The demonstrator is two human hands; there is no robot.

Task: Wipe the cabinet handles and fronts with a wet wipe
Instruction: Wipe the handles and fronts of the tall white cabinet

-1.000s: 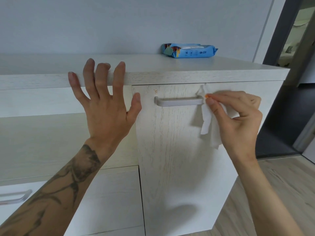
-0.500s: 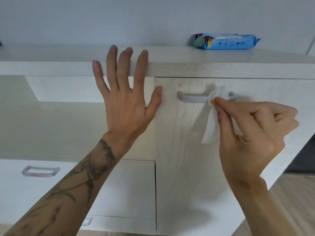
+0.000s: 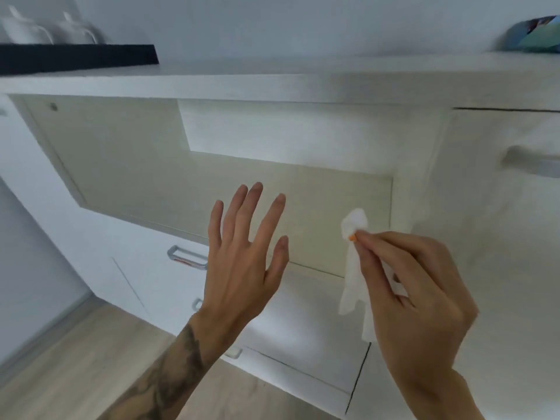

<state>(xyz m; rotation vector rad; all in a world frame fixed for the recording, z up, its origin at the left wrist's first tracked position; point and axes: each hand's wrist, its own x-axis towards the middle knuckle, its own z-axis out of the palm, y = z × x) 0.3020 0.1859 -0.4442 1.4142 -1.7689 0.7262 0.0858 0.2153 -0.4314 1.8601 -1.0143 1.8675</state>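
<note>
My right hand [image 3: 421, 295] pinches a white wet wipe [image 3: 353, 262] between thumb and fingers, held in the air in front of the pale cabinet, touching no surface. The door handle [image 3: 530, 166] it was on is now far right, blurred. My left hand [image 3: 245, 256] floats with fingers spread and straight, holding nothing, in front of the open shelf recess [image 3: 212, 165]. Below the left hand is a drawer front [image 3: 157, 277] with a silver handle [image 3: 186, 257]; a second drawer handle [image 3: 233, 353] peeks out lower, mostly hidden by my wrist.
A blue wipes pack [image 3: 535, 36] lies on the cabinet top [image 3: 303, 77] at the far right. A black tray [image 3: 75, 57] with white teapots [image 3: 45, 28] stands at the top left. Wooden floor [image 3: 75, 359] runs along the cabinet's base.
The view has swung left. My right hand has come off the door handle with the wipe and dropped lower. My left hand has left the cabinet's top edge and hangs in the air.
</note>
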